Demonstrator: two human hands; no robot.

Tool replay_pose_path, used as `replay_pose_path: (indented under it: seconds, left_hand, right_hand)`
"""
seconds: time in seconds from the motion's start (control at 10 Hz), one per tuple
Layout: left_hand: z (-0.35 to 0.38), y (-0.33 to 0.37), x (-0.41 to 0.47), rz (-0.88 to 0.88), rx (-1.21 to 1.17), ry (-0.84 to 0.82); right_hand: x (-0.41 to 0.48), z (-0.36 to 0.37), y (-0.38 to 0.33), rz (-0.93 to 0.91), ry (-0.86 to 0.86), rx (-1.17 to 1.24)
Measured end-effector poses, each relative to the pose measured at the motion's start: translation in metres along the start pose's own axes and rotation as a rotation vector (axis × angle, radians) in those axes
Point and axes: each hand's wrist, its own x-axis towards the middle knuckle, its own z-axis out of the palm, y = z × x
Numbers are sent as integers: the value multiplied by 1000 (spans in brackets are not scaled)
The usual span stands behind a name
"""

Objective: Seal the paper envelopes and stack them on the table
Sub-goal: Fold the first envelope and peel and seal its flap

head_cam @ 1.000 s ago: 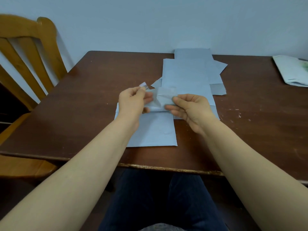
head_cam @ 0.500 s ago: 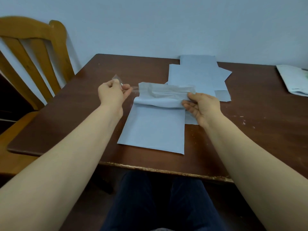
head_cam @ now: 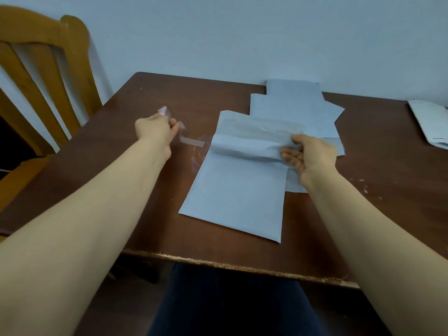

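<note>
A pale blue paper envelope lies on the brown table, its top flap raised and open. My right hand pinches the flap's right end. My left hand, left of the envelope, grips a thin clear peel-off strip that trails back toward the flap's left end. Several more blue envelopes lie overlapped behind, by the wall.
A wooden chair stands at the table's left side. Another pale packet rests at the far right edge. The table's worn front edge runs just above my lap. White flecks mark the tabletop right of my right wrist.
My left hand has pulled left, away from the flap, drawing the clear strip off. The flap has unfolded upward. My right hand kept hold of the flap's right end.
</note>
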Motion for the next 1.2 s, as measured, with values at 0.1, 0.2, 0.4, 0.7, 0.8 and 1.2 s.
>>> replay_pose_path:
  seconds: [0.1,0.2,0.4,0.7,0.8,1.2]
  left_hand:
    - [18,-4,7,-74,42,-117]
    - [40,-13,18,-130,44,-197]
    - [54,-5,13,-135,263,-343]
    - [38,7,7,100,446,-304]
    - [30,16,1,8,281,-291]
    - [-5,19,-47,76,632,-442]
  right_hand:
    - [3,0,0,-3,16,-34]
    - [6,-5,0,-7,30,-49]
    - [5,-4,-1,-18,-25,-34]
    - [-6,-2,3,-40,-88,-51]
    - [-11,-6,2,-54,-109,-43]
    - [-36,-32,11,-116,-293,-69]
